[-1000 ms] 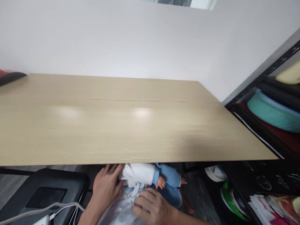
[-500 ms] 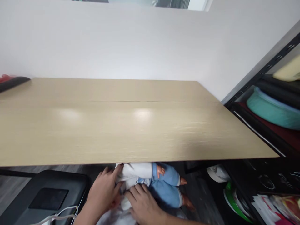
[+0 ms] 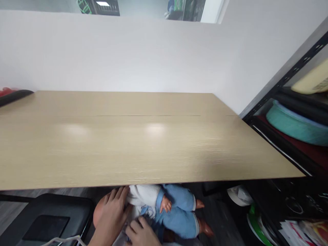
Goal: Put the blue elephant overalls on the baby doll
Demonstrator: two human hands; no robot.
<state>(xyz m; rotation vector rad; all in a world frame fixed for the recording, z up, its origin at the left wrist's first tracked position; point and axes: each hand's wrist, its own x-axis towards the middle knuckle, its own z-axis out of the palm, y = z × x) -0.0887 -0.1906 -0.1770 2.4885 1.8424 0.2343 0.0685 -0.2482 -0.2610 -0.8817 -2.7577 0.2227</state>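
Below the near edge of one table (image 3: 143,150): one doll (image 3: 151,195), head to the left, two feet (image 3: 205,227) showing. My left hand (image 3: 114,209), thumb apart from fingers, lies by its head and shoulder; my right hand (image 3: 142,233), fingers bent, is at its chest; whether either grips, I cannot tell. Left of these, one black chair (image 3: 77,210).

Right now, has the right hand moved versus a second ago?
Yes: judged against the front edge of the tabletop, the right hand has shifted left, closer to the left hand.
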